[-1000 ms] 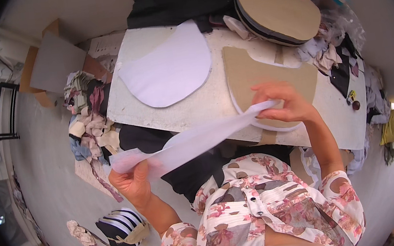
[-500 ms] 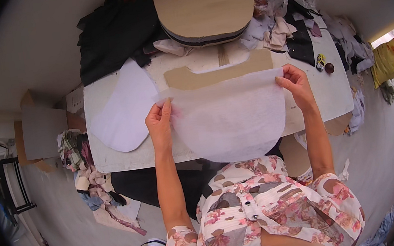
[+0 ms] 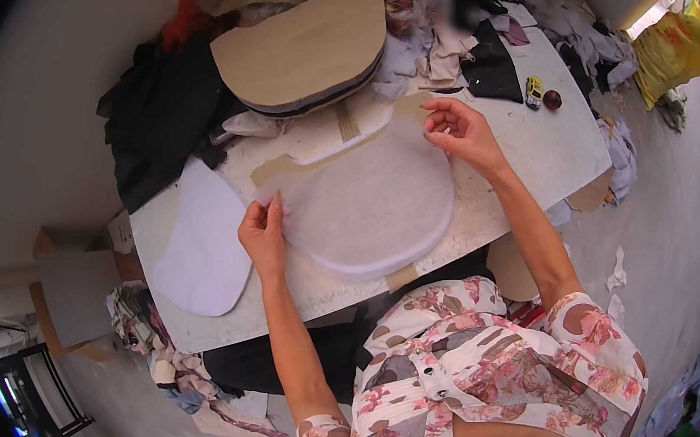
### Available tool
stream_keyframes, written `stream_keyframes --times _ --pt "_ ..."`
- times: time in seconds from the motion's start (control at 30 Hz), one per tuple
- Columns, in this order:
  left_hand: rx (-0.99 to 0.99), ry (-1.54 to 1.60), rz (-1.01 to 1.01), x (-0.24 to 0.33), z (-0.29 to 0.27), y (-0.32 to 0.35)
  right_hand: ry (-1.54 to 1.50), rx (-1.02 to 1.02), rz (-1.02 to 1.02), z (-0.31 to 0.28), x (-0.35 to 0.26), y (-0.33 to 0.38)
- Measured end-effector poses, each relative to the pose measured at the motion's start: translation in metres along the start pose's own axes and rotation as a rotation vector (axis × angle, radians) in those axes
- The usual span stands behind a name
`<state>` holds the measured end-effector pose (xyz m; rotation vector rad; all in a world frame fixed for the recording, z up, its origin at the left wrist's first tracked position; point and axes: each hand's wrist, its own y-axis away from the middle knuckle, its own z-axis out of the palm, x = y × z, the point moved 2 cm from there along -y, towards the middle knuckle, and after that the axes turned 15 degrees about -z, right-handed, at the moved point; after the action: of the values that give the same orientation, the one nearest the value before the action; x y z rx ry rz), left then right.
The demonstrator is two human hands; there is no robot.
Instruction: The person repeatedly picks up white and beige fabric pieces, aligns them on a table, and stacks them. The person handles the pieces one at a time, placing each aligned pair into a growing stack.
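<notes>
One sheer white sheet (image 3: 370, 203) spreads between the fingers: its upper left corner is pinched in those of the left hand (image 3: 261, 236), its upper right edge lies at the fingertips of the right hand (image 3: 464, 138), though whether they grip it I cannot tell. It is thin, see-through, round-bottomed, over one tan panel (image 3: 276, 172). Left of the left fingers, one white panel (image 3: 203, 249); beyond all fingers, one tan-topped stack (image 3: 302, 45)

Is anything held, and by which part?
A sheer white fabric sheet: the left hand pinches its left edge; whether the right hand grips it is unclear.
</notes>
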<state>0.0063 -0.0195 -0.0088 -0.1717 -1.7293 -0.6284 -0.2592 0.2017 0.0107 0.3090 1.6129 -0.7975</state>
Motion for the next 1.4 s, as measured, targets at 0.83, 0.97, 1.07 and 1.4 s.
stream_keyframes --times 0.83,0.97,1.07,1.4 --pt "0.432 -0.513 0.151 0.011 0.004 -0.012 0.590 0.142 -0.116 -0.001 0.025 -0.008" --pt "0.408 -0.548 0.059 0.016 0.003 -0.008 0.706 0.113 -0.011 0.001 0.010 -0.007" --pt "0.456 -0.607 0.363 0.025 0.013 0.012 1.103 0.115 -0.524 0.007 -0.016 -0.006" --pt "0.044 -1.077 0.482 0.001 0.028 0.012 1.191 -0.530 -0.340 0.039 0.014 0.006"
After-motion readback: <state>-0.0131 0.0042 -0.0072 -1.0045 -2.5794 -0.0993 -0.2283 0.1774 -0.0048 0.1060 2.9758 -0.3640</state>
